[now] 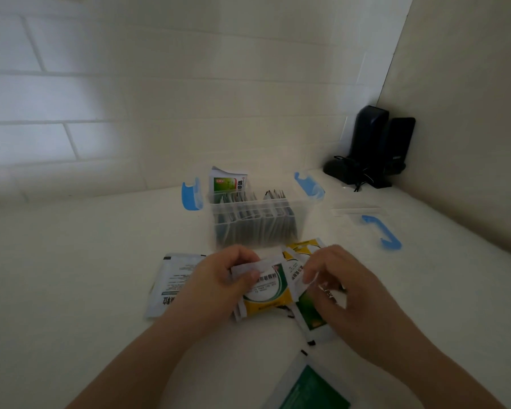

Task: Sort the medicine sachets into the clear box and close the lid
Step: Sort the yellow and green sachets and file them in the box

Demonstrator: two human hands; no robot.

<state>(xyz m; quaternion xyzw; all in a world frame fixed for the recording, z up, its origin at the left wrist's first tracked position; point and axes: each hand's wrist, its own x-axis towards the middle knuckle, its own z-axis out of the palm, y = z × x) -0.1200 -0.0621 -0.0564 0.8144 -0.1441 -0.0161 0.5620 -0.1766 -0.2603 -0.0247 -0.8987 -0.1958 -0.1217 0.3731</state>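
The clear box point(219, 222) stands open on the white table, with blue latches hanging at both ends and several sachets upright inside; a green-and-white sachet point(227, 182) sticks up at its far left. In front of it my left hand point(216, 283) grips a stack of yellow-and-white sachets point(267, 299) by the top edge. My right hand point(345, 293) pinches a white sachet point(300, 280) next to the stack, over a green sachet point(310, 311). The clear lid point(356, 211) with a blue handle point(381, 231) lies to the right of the box.
A white sachet point(170, 283) lies flat left of my left hand. A dark green sachet point(310, 391) lies at the near edge. Two black speakers point(375, 143) with cables stand in the far right corner. A tiled wall runs behind the table.
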